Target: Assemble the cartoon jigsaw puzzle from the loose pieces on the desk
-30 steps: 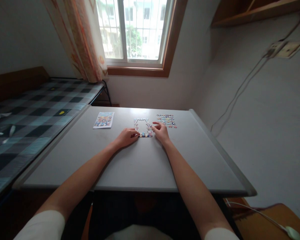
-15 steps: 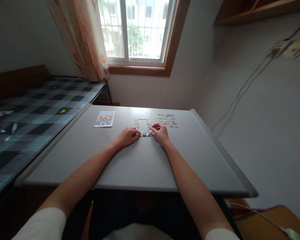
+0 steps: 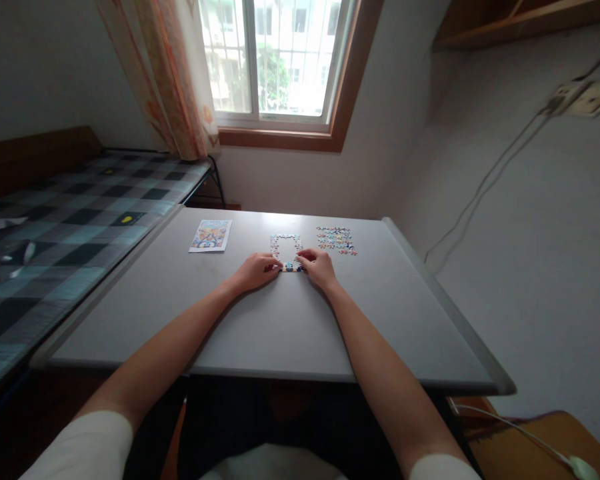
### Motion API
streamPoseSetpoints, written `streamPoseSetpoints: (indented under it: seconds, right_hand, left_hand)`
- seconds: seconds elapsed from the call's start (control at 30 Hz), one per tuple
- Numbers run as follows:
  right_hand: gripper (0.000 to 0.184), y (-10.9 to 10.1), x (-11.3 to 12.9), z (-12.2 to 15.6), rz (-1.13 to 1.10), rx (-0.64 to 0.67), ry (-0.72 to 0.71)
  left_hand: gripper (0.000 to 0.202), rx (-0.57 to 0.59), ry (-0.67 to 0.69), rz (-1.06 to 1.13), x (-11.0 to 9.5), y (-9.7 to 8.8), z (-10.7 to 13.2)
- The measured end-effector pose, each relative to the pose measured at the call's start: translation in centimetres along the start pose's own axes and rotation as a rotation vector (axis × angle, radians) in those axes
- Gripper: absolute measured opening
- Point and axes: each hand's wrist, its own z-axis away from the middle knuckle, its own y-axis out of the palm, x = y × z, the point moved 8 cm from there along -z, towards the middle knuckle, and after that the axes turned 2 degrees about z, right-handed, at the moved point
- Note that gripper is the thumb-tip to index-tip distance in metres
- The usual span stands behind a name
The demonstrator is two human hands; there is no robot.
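Note:
A partly joined jigsaw puzzle (image 3: 286, 237) lies flat on the table, its border pieces forming an upright rectangle with a bare middle. At the lower left corner, the curled fingers of my left hand (image 3: 258, 270) press against the border. My right hand (image 3: 319, 267) is over the lower right side, thumb and forefinger pinched at the inner edge on what looks like a small puzzle piece, mostly hidden by the fingers. Loose puzzle pieces (image 3: 336, 237) are spread in rough rows to the right. A printed picture sheet (image 3: 211, 236) lies to the left.
The grey table (image 3: 280, 333) has raised side edges. To the left is a bed (image 3: 145, 187) with a checked cover. Behind the table are a window (image 3: 280, 67) and a curtain (image 3: 180, 100). Cables (image 3: 475, 193) hang down the right wall.
My right hand has shifted slightly left, its fingertips now closer to the inside of the puzzle border. My left hand stays at the corner. The view has tilted slightly.

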Motion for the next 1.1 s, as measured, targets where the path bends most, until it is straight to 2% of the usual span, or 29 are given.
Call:
streamPoseSetpoints:
  seconds: [0.5, 0.9, 1.1]
  right_hand:
    - [0.006, 0.7, 1.6, 0.5, 0.166, 0.093, -0.058]
    - [0.01, 0.7, 1.1, 0.5, 0.322, 0.078, -0.037]
    - [0.013, 0.3, 1.2, 0.3, 0.286, 0.051, -0.037]
  left_hand:
    - [0.023, -0.002, 0.0, -0.007, 0.1, 0.0, 0.0]
    - [0.02, -0.023, 0.02, 0.013, 0.0, -0.1, 0.0]
    - [0.02, -0.025, 0.022, 0.016, 0.0, -0.1, 0.0]
